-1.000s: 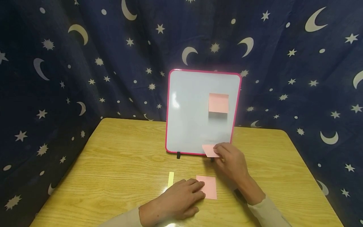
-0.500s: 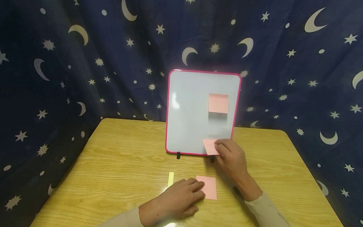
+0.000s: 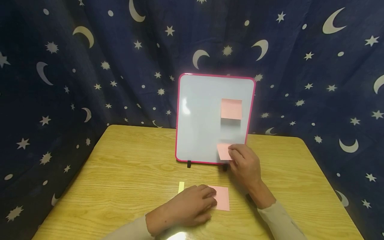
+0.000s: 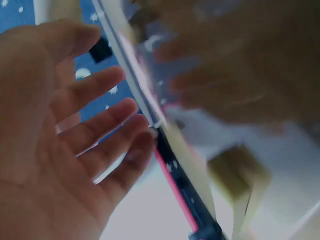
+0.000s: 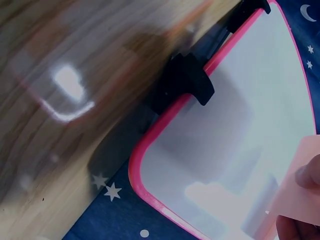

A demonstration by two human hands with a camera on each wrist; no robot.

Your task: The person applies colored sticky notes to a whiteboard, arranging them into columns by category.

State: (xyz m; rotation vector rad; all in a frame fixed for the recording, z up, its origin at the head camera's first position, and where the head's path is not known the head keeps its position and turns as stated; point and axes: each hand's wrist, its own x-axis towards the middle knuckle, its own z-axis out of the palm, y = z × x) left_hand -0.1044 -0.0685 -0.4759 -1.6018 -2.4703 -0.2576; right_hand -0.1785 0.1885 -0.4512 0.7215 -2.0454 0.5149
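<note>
A white board with a pink frame (image 3: 201,130) stands upright at the back of the table. One pink sticky note (image 3: 231,109) is stuck on its right half. Below that note, my right hand (image 3: 246,166) pinches a second sticky note by its right side, in front of the board's lower right. The right wrist view catches only fingertips and part of this pink note (image 5: 292,202). My left hand (image 3: 192,205) has loosely bent fingers over the left edge of a pink square of sticky notes (image 3: 222,199) on the table; in the left wrist view nothing shows in its grasp.
A narrow yellow strip (image 3: 181,187) lies partly hidden behind my left hand. Black stand feet (image 3: 189,164) hold the board's bottom edge. The wooden table (image 3: 135,163) meets a dark blue curtain (image 3: 135,60) with moons and stars.
My right hand has risen with the sticky note along the lower right of the board. The left hand has shifted slightly, its fingers a little more bent.
</note>
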